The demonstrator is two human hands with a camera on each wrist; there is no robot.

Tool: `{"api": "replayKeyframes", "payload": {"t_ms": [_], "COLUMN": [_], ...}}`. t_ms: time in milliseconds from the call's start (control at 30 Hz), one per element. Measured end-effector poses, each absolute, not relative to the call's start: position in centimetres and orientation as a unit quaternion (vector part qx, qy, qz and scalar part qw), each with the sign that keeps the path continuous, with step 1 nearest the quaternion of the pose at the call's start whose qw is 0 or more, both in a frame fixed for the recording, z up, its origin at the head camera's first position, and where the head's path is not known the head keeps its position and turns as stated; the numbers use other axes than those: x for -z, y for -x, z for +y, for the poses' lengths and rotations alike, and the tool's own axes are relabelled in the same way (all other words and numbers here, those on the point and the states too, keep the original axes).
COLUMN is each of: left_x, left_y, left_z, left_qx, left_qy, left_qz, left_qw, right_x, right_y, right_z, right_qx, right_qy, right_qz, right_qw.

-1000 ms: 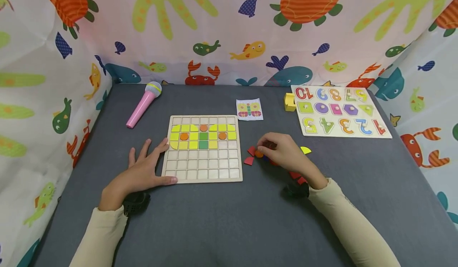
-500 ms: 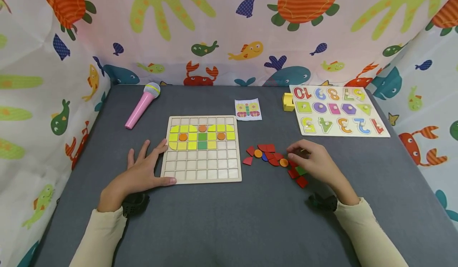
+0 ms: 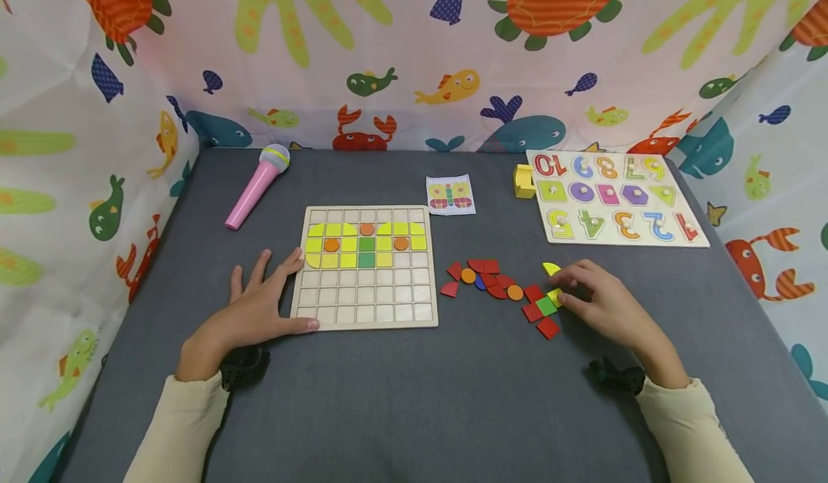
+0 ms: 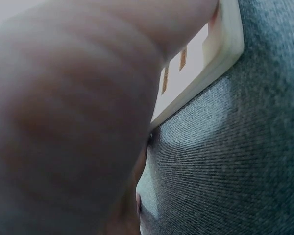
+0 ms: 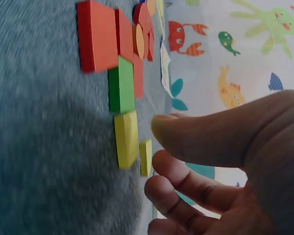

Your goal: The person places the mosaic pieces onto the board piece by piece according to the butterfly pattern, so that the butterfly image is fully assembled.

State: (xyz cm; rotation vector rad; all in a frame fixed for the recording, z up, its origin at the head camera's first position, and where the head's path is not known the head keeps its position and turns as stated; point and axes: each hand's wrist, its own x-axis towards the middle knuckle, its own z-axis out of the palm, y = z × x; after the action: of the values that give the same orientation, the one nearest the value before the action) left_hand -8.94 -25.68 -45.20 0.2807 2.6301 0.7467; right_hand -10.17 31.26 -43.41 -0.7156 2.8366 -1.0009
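My left hand (image 3: 242, 318) lies at the left edge of a wooden grid board (image 3: 365, 298), fingers spread, its thumb on the near left corner. Yellow, orange and green tiles fill several cells in the board's upper rows. To the right of the loose tiles, my right hand (image 3: 611, 307) hovers with fingers loosely bent. In the right wrist view a gap shows between thumb (image 5: 201, 139) and fingertips, with nothing held. Just beyond them are a yellow tile (image 5: 127, 139) and a second, rounded yellow tile (image 3: 550, 269). A green tile (image 3: 546, 306) touches the nearer yellow one.
Red tiles (image 3: 548, 328), orange discs (image 3: 514, 292) and a blue piece (image 3: 479, 282) lie scattered right of the board. Behind are a butterfly pattern card (image 3: 451, 195), a pink toy microphone (image 3: 255, 188), a number puzzle (image 3: 611, 199) and a yellow block (image 3: 524, 182).
My right hand has moved right, from over the loose tiles to beside the yellow ones, uncovering the pile. The left hand and the board have stayed in place.
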Motion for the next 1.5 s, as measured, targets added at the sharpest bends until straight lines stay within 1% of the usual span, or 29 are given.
{"api": "replayKeyframes", "payload": {"t_ms": [233, 333, 767, 1133, 1267, 1500], "left_x": [45.1, 45.1, 45.2, 45.3, 45.2, 45.4], "left_y": [8.9, 8.9, 9.0, 9.0, 9.0, 9.1], "left_z": [-25.8, -25.8, -25.7, -25.7, -25.6, -25.7], "left_qx": [-0.267, -0.267, -0.267, -0.265, -0.266, -0.263], "left_qy": [-0.099, -0.099, -0.098, -0.096, -0.095, -0.094], "left_qz": [0.938, 0.938, 0.938, 0.939, 0.939, 0.94], "left_qw": [0.197, 0.197, 0.198, 0.198, 0.197, 0.197], "right_x": [43.5, 43.7, 43.9, 43.0, 42.5, 42.0], "right_y": [10.1, 10.2, 10.4, 10.5, 10.8, 11.9], "right_z": [32.2, 32.3, 32.2, 31.5, 30.8, 28.4], "right_qx": [0.31, 0.301, 0.299, 0.33, 0.358, 0.39], "right_qy": [0.261, 0.261, 0.231, 0.173, 0.181, 0.228], "right_qz": [0.914, 0.916, 0.925, 0.925, 0.913, 0.888], "right_qw": [0.032, 0.032, 0.049, 0.072, 0.078, 0.083]}}
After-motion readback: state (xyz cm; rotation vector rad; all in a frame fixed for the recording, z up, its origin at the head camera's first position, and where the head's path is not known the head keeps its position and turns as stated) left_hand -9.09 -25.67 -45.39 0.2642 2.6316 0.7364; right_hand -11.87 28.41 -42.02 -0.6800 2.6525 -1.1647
